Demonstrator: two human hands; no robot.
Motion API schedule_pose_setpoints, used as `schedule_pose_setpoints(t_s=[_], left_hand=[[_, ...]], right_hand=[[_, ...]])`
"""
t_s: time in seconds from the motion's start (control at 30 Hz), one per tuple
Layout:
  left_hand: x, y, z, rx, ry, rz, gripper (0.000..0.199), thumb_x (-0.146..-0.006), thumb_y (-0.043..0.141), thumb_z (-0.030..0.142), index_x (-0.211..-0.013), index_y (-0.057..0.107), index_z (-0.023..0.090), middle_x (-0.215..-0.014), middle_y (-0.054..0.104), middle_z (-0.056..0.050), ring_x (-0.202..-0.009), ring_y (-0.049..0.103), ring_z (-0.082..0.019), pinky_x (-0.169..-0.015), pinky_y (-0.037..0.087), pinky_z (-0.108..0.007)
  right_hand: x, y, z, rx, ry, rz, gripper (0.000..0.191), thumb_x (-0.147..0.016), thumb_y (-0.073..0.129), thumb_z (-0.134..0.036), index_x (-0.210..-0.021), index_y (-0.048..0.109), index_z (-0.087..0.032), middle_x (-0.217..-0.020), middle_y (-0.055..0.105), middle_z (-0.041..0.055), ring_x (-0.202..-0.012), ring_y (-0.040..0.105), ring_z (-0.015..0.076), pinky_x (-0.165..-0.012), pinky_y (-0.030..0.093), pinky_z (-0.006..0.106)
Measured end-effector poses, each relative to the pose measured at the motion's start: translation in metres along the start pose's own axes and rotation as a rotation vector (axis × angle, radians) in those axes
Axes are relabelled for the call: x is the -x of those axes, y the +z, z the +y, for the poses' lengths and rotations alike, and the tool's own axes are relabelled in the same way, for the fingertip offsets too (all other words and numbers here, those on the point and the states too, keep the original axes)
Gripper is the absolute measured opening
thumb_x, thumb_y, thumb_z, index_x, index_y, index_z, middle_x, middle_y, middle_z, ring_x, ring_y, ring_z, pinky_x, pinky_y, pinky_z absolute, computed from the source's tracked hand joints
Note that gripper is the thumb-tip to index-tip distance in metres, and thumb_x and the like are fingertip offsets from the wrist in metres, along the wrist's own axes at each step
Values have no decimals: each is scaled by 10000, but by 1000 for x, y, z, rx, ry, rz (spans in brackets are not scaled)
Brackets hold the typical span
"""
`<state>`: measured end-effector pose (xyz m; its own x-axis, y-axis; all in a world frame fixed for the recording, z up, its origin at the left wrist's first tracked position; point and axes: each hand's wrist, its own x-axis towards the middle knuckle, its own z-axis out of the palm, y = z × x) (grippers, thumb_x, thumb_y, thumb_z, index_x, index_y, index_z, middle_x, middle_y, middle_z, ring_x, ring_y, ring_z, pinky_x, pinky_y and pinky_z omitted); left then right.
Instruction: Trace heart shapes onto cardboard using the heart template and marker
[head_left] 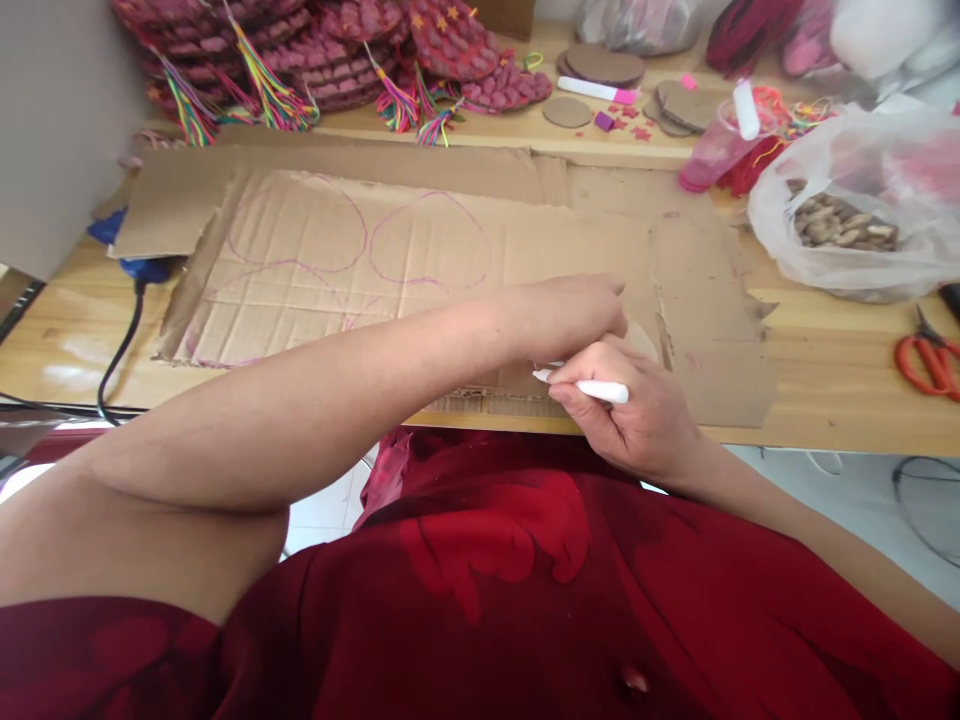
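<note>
In my right hand (pixel 637 405) is a white marker pen (pixel 602 390), gripped between thumb and fingers, its tip low over the near part of a cardboard sheet (pixel 525 235). My left hand (pixel 581 305) rests palm down on the same sheet, just beyond the right hand, and its fingers are mostly hidden. The edge of a pale rounded piece (pixel 643 342) shows beside both hands. Purple heart outlines (pixel 430 238) are drawn on the sheet's left and middle, some partly covered by my left forearm.
Pink peanut-shell pieces with colored tassels (pixel 270 80) stand at the back left. Cardboard rounds (pixel 600 65), a pink-capped marker (pixel 596 90) and a pink cup (pixel 720 145) sit behind. On the right are a plastic bag of peanut shells (pixel 844 220) and orange-handled scissors (pixel 926 360).
</note>
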<state>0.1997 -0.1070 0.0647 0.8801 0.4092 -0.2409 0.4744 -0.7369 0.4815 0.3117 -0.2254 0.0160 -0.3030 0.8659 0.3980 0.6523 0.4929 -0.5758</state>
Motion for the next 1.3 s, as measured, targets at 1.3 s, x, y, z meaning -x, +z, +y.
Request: schedule_pose_setpoints(t_s=[1.3], left_hand=[[18, 71, -8, -472, 128, 346, 458, -1007, 670, 344, -1412, 615, 138, -1470, 616, -167, -1252, 630, -294, -1023, 576, -399]], right_hand=[[49, -38, 55, 212, 380, 422, 130, -996, 629, -292, -1091, 708, -248, -1028, 783, 49, -877, 739, 212, -748, 558, 343]])
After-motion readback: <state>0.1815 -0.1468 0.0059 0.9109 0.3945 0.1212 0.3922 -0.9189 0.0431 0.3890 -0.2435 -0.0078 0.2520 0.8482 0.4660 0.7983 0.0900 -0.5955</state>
